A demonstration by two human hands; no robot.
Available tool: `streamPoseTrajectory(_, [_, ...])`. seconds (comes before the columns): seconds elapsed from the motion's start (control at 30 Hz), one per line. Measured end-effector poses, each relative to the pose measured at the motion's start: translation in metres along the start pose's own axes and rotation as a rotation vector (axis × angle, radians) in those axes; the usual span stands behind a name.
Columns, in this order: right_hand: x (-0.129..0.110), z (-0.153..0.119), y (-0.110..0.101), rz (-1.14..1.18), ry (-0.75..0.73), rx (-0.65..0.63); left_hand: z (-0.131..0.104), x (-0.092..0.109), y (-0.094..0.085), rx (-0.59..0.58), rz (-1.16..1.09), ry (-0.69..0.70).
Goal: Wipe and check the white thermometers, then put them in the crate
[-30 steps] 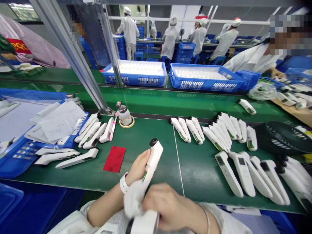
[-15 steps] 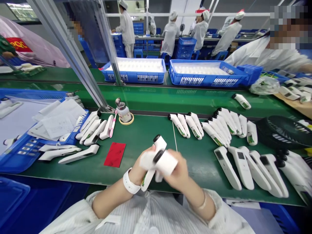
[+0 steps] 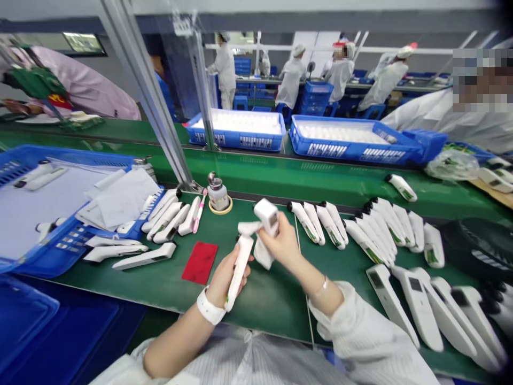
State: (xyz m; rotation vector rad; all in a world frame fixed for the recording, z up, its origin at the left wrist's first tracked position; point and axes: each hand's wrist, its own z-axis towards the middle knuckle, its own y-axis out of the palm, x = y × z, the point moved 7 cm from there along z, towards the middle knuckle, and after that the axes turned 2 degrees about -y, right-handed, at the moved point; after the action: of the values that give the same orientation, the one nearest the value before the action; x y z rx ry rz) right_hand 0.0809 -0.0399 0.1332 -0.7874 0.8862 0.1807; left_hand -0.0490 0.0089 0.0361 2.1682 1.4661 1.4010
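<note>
My left hand [image 3: 221, 278] is closed around a white infrared thermometer [image 3: 241, 262], its handle slanting down toward me. A bit of green shows at the handle's lower end. Up and to the right, my right hand [image 3: 285, 243] grips another white infrared thermometer [image 3: 266, 212] with a small dark display. A further white piece [image 3: 249, 228] sticks out leftward from the right hand; whether it is a separate thermometer I cannot tell. On the table left of my hands lies a red square sheet [image 3: 199, 262].
Rows of thermometers [image 3: 371, 235] lie to the right, and more [image 3: 166, 216] lie left beside a blue basket [image 3: 60, 256] with papers. A pump bottle [image 3: 218, 195] stands behind. Blue crates [image 3: 256, 141] line the far shelf. A metal post [image 3: 156, 107] rises at left. Co-workers sit beyond.
My hands were close together with the thermometers crossed. Now they are further apart, the right one raised and turned so a display shows. The camera view has shifted.
</note>
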Motion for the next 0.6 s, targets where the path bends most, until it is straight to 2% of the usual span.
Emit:
streamPoseTrajectory(0.07, [-0.005, 0.056, 0.011, -0.109, 0.021, 0.027, -0.006, 0.016, -0.016, 0.037, -0.079, 0.034])
streamPoseTrajectory(0.13, [-0.021, 0.108, 0.034, -0.226, -0.041, -0.042, -0.013, 0.030, -0.030, 0.074, -0.170, 0.075])
streamPoseTrajectory(0.23, [-0.042, 0.159, 0.075, -0.326, -0.098, -0.141, -0.023, 0.043, -0.041, 0.085, -0.217, 0.110])
streamPoseTrajectory(0.37, [-0.047, 0.172, 0.111, -0.413, -0.128, -0.238, -0.028, 0.051, -0.049, 0.053, -0.220, 0.110])
streamPoseTrajectory(0.6, [-0.046, 0.176, 0.119, -0.481, -0.158, -0.281, -0.027, 0.058, -0.053, 0.008, -0.147, 0.119])
